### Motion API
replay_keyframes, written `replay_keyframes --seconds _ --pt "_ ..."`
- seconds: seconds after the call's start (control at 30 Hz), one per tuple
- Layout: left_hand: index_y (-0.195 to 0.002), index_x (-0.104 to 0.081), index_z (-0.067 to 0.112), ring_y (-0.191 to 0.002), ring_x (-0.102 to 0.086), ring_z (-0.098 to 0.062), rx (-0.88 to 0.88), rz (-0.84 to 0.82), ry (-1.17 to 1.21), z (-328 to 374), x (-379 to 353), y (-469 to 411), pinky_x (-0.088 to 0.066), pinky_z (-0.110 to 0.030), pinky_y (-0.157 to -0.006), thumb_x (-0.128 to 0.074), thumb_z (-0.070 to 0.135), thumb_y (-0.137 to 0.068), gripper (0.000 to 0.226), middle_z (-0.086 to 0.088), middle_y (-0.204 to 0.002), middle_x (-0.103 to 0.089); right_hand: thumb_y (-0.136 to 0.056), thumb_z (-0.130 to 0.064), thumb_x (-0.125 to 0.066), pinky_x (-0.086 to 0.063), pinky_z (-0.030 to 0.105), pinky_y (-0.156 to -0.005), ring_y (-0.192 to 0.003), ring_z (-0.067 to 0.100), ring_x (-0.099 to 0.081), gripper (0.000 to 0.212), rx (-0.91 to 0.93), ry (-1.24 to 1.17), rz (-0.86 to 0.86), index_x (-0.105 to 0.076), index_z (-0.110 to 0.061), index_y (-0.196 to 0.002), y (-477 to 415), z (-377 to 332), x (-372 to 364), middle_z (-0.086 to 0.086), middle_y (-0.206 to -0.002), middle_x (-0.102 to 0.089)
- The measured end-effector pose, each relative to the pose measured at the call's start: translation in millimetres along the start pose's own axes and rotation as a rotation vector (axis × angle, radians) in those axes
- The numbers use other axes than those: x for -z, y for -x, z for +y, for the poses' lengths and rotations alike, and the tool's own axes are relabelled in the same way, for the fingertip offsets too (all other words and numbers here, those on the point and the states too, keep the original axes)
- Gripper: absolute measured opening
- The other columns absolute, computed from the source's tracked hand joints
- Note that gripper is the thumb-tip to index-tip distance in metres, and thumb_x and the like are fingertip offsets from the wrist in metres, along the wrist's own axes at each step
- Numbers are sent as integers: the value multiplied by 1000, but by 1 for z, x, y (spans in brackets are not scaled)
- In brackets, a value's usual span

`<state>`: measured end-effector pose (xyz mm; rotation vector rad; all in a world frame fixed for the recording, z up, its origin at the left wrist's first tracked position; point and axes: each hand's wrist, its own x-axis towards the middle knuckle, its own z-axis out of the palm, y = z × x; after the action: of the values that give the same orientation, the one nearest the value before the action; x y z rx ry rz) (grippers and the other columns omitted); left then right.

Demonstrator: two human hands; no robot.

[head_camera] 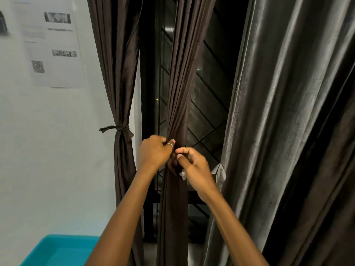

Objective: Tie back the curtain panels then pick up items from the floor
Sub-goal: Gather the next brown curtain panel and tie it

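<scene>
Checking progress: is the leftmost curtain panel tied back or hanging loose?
Tied back: a dark tie cinches the leftmost panel into a narrow waist.

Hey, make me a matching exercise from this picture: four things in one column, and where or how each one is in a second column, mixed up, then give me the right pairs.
Things
1. left curtain
2. middle curtain
3. grey curtain
4. plastic tub

States
A. bunched between the left hand and the right hand
B. hanging loose on the right
C. tied with a band
D. bottom left corner, by the wall

Pairs: 1-C, 2-A, 3-B, 4-D
</scene>
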<state>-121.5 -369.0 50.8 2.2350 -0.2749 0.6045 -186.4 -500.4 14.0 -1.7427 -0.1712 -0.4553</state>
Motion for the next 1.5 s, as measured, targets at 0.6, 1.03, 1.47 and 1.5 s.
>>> replay_keyframes --seconds 0.6,1.03,1.47,1.5 --pt "-91 -72 30 -78 -67 -15 -208 163 -276 42 16 31 -40 -28 -60 -63 47 -94 20 8 -82 -70 -94 -8 -68 -50 20 -54 -59 12 -66 30 136 179 -41 -60 -18 -121 2 6 -17 -14 -71 -69" --pt "-73 -50 18 -78 -54 -24 -72 -321 -745 76 25 -14 -42 -35 -65 -68 61 -83 48 -1 -74 -51 -95 -14 -64 -54 18 -67 -81 8 -70 39 188 396 -27 -54 -17 -132 4 10 -25 -2 -98 -74" --pt "-71 -60 17 -83 -63 -25 -67 -541 -556 60 36 -18 -52 -37 -78 -62 35 -87 24 -3 -78 -62 -96 -8 -61 -50 15 -67 -80 0 -66 36 263 409 -64 -57 -23 -128 6 20 -16 -2 -100 -73" --pt "-73 -61 16 -83 -64 -25 -66 -574 -478 54 36 -17 -52 -38 -78 -59 35 -89 25 -4 -78 -62 -96 -7 -61 -53 21 -64 -78 2 -67 34 243 381 -54 -54 -28 -122 7 23 -13 -3 -94 -72"
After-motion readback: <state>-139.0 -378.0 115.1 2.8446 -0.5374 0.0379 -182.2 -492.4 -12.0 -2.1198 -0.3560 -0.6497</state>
